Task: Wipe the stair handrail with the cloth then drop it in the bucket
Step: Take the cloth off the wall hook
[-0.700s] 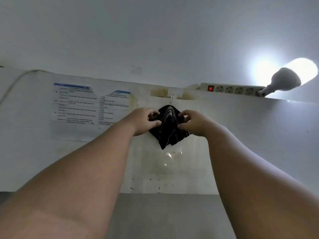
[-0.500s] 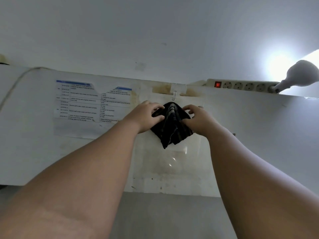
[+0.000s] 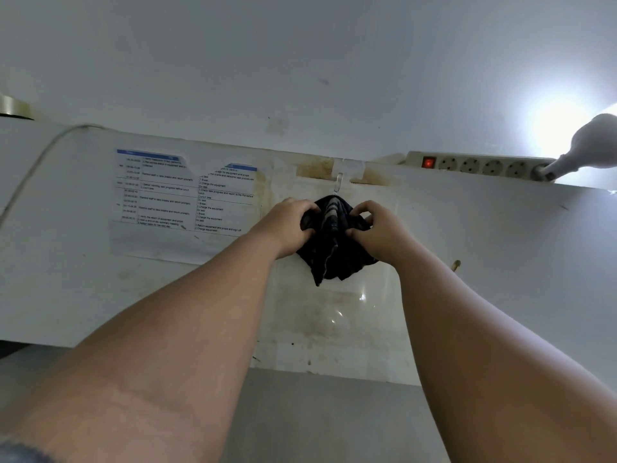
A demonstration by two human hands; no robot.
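A dark striped cloth (image 3: 334, 242) hangs bunched against a white wall panel, just below a small clear hook (image 3: 339, 182). My left hand (image 3: 287, 225) grips the cloth's left side and my right hand (image 3: 377, 228) grips its right side, both arms stretched forward and up. The cloth's lower corner dangles free below my hands. No handrail or bucket is in view.
A printed schedule sheet (image 3: 180, 192) is stuck on the panel at the left. A power strip (image 3: 480, 165) with a red lit switch sits on the panel's top edge at the right, with a bright lamp (image 3: 591, 142) plugged in. A grey cable (image 3: 30, 175) runs down the left.
The view has shifted slightly, so the lamp sits further right. Both hands stay closed on the cloth below the hook, and the cloth has hardly moved.
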